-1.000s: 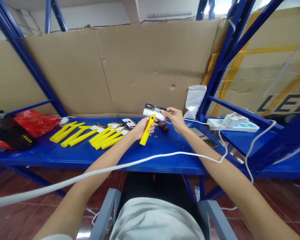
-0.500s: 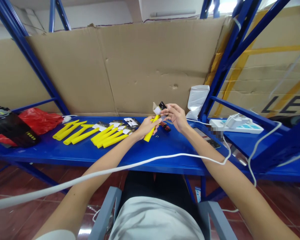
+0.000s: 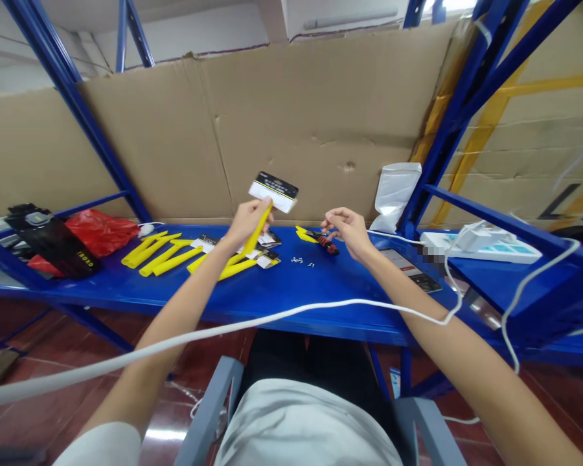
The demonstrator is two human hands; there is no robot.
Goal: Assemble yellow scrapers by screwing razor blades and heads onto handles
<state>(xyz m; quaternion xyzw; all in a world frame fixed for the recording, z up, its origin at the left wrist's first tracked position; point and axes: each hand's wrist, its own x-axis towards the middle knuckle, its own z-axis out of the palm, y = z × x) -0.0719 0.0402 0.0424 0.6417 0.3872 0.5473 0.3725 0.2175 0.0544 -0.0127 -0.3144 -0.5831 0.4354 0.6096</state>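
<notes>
My left hand point(image 3: 249, 221) is closed on a yellow tube point(image 3: 258, 232) with a black-and-white card point(image 3: 274, 191) at its upper end, raised over the table. Below and left of that hand, several similar yellow tubes point(image 3: 168, 259) with cards lie side by side, partly covered by the hand and forearm. My right hand point(image 3: 348, 228) has its fingers curled in a pinch; whatever is between them is too small to make out. Just under it lies a cutting tool with red-and-black handles point(image 3: 328, 244), beside a small yellow piece point(image 3: 305, 235).
Tiny white bits point(image 3: 297, 260) lie on the blue table point(image 3: 291, 294). A phone point(image 3: 412, 270) and a white power strip point(image 3: 480, 247) are at right, a black bag point(image 3: 61, 249) and red plastic bag point(image 3: 97, 233) at left. A white cable point(image 3: 272, 312) crosses in front of my forearms.
My left hand has moved left and up with the yellow tube, turning its card to face me. The right hand has come away from the card, and the white bits and cutting tool now show.
</notes>
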